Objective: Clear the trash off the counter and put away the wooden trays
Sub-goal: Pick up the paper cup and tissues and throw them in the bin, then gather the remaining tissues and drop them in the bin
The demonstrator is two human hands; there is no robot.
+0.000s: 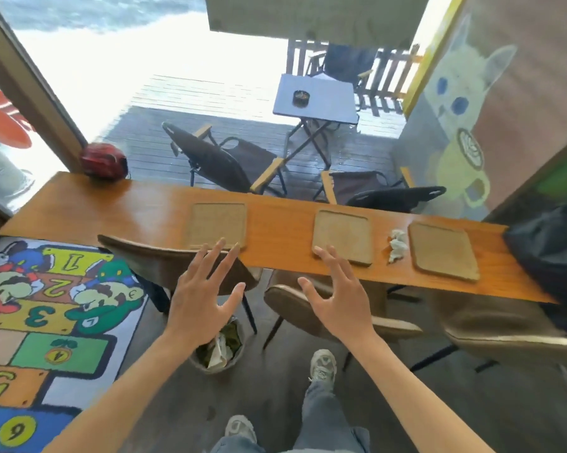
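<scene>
both hands hover with fingers spread, each grip empty: the left hand [199,295] and the right hand [336,300] hang before the long orange-brown wooden surface [138,207]. three flat rectangular wooden trays lie beyond the fingertips: left tray [217,224], middle tray [343,236], right tray [442,250]. crumpled white tissue trash [398,245] sits between the middle and right trays. below the left hand stands a round bin [220,351] holding rubbish.

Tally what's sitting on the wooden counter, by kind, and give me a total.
Wooden trays: 3, left, middle, right
Crumpled tissue: 1, between the middle and right trays
Red helmet: 1, at the counter's far left end
Black bag: 1, at the right end
Total: 6
</scene>
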